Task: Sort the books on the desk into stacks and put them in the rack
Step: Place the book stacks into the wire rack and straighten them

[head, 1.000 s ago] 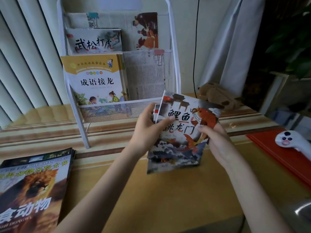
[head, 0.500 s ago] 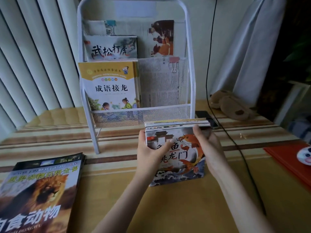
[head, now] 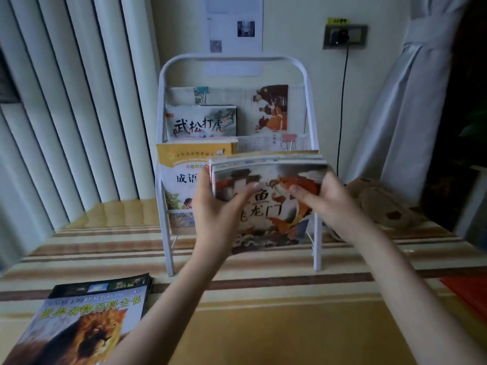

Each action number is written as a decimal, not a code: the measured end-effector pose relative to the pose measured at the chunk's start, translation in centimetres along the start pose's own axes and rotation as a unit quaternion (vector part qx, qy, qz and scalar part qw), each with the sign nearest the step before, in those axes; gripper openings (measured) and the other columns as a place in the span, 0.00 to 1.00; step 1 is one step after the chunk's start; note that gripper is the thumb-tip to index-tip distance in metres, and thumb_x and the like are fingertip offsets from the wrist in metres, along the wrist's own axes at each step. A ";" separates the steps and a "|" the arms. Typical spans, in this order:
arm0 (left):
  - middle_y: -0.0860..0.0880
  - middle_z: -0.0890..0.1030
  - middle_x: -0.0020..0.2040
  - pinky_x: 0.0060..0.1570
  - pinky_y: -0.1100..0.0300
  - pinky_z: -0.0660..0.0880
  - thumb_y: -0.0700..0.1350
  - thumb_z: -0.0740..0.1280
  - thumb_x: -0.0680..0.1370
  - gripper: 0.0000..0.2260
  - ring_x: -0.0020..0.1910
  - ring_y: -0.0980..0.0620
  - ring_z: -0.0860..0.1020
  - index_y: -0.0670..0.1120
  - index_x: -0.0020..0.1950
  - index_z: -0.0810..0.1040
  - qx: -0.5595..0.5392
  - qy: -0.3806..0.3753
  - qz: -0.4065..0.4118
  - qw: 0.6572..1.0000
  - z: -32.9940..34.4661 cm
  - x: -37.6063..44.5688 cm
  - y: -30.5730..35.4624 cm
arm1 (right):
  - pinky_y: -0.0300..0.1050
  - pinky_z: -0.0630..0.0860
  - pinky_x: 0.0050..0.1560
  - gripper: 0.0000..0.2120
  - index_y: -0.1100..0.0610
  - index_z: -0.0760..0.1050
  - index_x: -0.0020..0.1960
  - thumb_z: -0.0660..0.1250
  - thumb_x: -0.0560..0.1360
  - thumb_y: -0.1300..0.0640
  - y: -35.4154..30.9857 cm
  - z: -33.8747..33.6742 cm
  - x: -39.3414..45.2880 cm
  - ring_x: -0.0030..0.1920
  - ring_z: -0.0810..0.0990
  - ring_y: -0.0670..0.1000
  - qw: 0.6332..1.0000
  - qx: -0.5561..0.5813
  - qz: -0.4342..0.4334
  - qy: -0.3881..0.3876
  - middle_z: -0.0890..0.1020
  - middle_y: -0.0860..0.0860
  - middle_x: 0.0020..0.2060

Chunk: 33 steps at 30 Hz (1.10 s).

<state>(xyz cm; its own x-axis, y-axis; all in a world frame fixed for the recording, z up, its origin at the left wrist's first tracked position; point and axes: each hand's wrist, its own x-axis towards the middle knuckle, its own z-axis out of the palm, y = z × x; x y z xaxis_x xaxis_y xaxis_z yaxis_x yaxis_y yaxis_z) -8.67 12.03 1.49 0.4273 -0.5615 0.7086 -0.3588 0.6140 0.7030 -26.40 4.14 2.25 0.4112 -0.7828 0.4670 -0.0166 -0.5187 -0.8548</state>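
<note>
Books with a red carp on the front cover form a thin stack point(head: 271, 204) held upright in the air, directly in front of the lower pocket of the white wire rack point(head: 311, 101). Both hands grip it: the left hand point(head: 218, 206) wraps the stack's left edge with its thumb pressed across the cover, and the right hand point(head: 329, 196) clamps the right edge, thumb on the cover and fingers behind. The stack's bottom edge hangs clear of the tabletop point(head: 263, 325), level with the rack's legs. Inside the rack, a yellow-topped book point(head: 181, 175) stands in the lower pocket's left half, partly hidden by the held stack; a book with black brush lettering point(head: 201, 122) sits in the upper pocket, with clipped newspapers point(head: 266, 109) behind it. Left of the rack and nearer the camera, a pile of lion-cover magazines point(head: 87, 327) lies flat on the tabletop. Right of the rack rests a brown plush toy point(head: 382, 204).
</note>
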 end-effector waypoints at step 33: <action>0.46 0.73 0.57 0.56 0.53 0.66 0.62 0.66 0.73 0.25 0.58 0.46 0.70 0.47 0.63 0.74 0.477 -0.229 0.242 0.813 7.2 25.7 -7.2 | 0.56 0.55 0.70 0.31 0.50 0.59 0.73 0.60 0.74 0.39 -2.2 -5.4 22.8 0.71 0.64 0.52 0.779 -0.574 -0.231 0.104 0.65 0.49 0.72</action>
<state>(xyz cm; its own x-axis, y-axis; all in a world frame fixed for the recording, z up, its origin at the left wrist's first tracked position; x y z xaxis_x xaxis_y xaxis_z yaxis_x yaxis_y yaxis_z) -1.07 -10.74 15.08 -0.2312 -0.6637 0.7114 -0.9671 0.2368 -0.0934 -21.92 -14.36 16.00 0.4612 -0.3985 0.7928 -0.7632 -0.6339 0.1253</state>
